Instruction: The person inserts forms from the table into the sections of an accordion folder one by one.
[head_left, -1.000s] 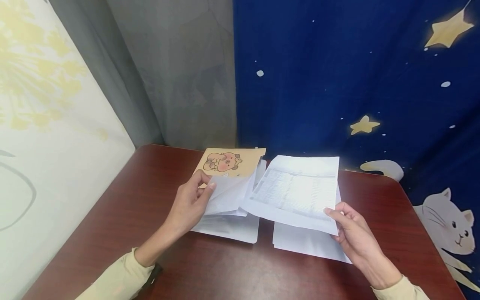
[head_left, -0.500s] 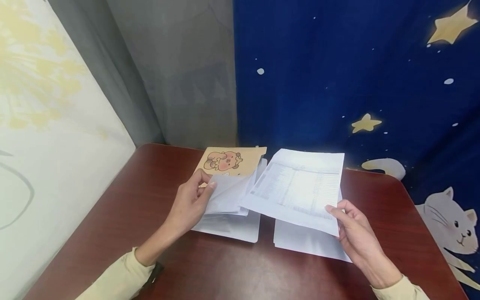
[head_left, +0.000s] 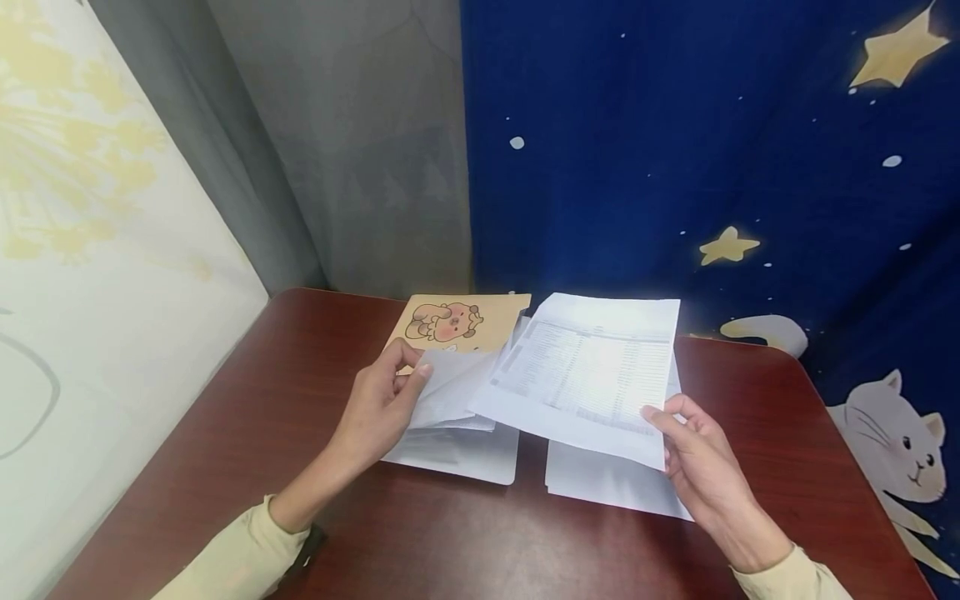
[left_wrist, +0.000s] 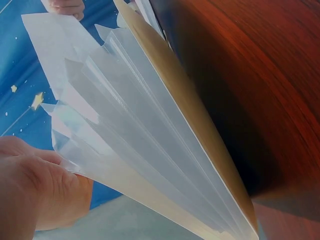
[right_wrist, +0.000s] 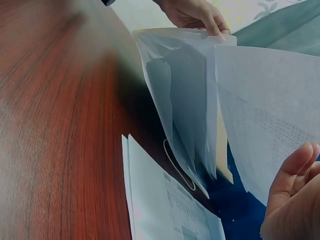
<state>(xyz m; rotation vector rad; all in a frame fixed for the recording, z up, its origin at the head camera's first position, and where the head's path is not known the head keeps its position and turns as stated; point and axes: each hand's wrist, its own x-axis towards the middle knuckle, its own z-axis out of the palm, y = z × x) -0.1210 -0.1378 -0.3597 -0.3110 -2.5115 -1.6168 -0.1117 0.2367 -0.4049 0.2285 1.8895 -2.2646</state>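
In the head view, my left hand (head_left: pixel 378 408) pinches the cover and clear plastic sleeves (head_left: pixel 450 387) of a display book, held part open. Its tan cover (head_left: pixel 498 321) bears a cartoon animal. The left wrist view shows several sleeves (left_wrist: pixel 140 135) fanned out inside the covers. My right hand (head_left: pixel 708 467) pinches a printed sheet of paper (head_left: pixel 585 367) at its near right corner, thumb on top. The sheet is raised and tilted, and its left edge overlaps the display book's sleeves in the head view.
More printed sheets (head_left: pixel 600 483) lie on the dark red table (head_left: pixel 465 542) beneath the held sheet. A white wall (head_left: pixel 112 333) stands at left. Grey and blue curtains (head_left: pixel 585 167) hang behind the table's far edge.
The right hand's sheet has risen a little and shifted slightly left, overlapping more of the display book's sleeves. The left hand keeps its hold in the same place.
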